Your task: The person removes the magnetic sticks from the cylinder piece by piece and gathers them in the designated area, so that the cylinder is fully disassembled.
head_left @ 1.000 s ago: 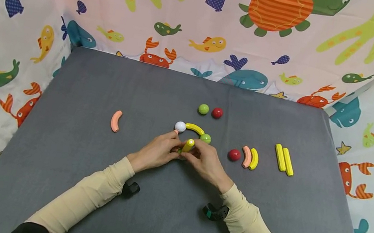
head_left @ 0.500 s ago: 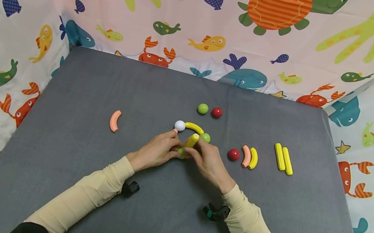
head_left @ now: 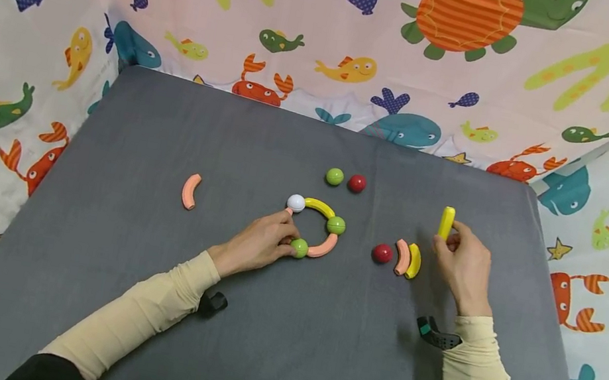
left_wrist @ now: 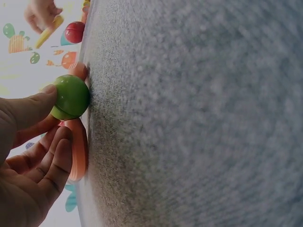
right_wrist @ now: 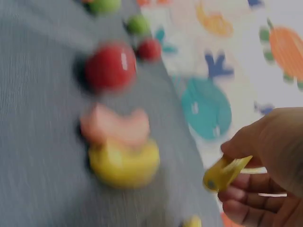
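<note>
Left grip (head_left: 260,240) pinches glossy green ball (head_left: 299,248) at near edge of ring of coloured balls and curved rods (head_left: 323,247), presumably to steady it | right grip (head_left: 467,264) holds straight glossy yellow rod (head_left: 447,223) above grey surface (head_left: 278,347), well right of ring, likely for clearance

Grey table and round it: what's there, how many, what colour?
White ball: 1, white, in ring
Green balls: 3, green, two in ring, one behind
Red balls: 2, red, behind, right
Pink curves: 4, pink, two in ring, one each side
Yellow curves: 2, yellow, in ring, right
Yellow stick: 1, yellow, right
Yellow bit: 1, yellow, right wrist view's bottom
Table: 1, grey, underneath
Sea-animal cloth: count unclear, pale, around table
Wristbands: 2, black, both sides
Sleeves: 2, cream, both sides
Left grip: 1, bare, on green ball
Right grip: 1, bare, on stick
</note>
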{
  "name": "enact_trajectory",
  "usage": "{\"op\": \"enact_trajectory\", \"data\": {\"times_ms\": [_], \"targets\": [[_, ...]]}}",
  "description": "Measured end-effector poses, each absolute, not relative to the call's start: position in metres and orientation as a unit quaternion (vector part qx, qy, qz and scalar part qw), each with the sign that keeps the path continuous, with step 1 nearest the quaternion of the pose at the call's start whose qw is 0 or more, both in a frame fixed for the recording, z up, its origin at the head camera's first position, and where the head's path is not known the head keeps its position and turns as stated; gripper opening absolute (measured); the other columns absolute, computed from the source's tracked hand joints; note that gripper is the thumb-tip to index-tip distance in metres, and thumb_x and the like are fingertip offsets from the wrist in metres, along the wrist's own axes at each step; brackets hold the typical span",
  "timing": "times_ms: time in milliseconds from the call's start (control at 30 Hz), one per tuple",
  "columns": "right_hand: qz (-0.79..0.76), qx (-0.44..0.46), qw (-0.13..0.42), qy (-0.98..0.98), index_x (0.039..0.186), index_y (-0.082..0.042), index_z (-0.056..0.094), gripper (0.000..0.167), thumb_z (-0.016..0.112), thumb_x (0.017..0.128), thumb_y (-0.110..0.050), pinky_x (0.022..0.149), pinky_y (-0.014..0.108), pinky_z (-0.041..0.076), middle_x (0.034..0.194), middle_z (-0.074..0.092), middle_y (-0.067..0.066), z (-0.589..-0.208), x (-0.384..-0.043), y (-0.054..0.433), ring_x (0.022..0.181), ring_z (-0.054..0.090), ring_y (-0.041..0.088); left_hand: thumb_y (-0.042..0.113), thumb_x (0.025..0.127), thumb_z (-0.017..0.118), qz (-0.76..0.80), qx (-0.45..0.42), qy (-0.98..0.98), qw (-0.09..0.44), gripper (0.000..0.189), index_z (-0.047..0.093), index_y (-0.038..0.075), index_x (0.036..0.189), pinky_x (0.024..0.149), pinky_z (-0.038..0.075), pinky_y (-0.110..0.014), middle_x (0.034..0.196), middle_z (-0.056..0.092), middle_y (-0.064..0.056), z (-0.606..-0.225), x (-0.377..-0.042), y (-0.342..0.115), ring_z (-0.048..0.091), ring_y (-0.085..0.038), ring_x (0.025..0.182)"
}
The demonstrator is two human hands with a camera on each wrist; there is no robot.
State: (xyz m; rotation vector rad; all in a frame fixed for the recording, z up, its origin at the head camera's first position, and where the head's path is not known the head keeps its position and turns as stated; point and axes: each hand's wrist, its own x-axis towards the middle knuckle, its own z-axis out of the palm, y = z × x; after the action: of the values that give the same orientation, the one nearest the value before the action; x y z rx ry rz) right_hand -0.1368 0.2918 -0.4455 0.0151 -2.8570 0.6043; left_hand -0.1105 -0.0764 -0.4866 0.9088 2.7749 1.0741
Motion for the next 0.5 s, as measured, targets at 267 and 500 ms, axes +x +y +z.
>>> {"op": "enact_trajectory", "data": {"times_ms": [267, 500], "targets": [[0.119, -0.014, 0.103, -0.987, 0.107, 0.01, 0.066, 0.033, 0.061, 0.079, -0.007, 0.064, 0.058, 0.046, 0.087, 0.064, 0.03, -0.463, -0.124, 0.327, 0.075, 0.061, 0.046, 0.015, 0.086, 0.075, 0.347, 0.285, 0.893, 0.023, 0.017, 0.074, 0.008, 0.101, 0.069, 0.046, -0.025, 0.094, 0.059, -0.007, -0.484, -0.111, -0.075, 0.054, -0.012, 0.076], [0.101, -0.012, 0.11, -0.989, 0.099, 0.011, 0.064, 0.028, 0.067, 0.076, -0.002, 0.061, 0.061, 0.045, 0.083, 0.064, 0.032, -0.475, -0.121, 0.323, 0.069, 0.06, 0.05, 0.016, 0.085, 0.076, 0.348, 0.275, 0.896, 0.026, 0.016, 0.074, 0.009, 0.099, 0.067, 0.044, -0.023, 0.091, 0.058, -0.005, -0.485, -0.11, -0.075, 0.05, -0.01, 0.073]]}}
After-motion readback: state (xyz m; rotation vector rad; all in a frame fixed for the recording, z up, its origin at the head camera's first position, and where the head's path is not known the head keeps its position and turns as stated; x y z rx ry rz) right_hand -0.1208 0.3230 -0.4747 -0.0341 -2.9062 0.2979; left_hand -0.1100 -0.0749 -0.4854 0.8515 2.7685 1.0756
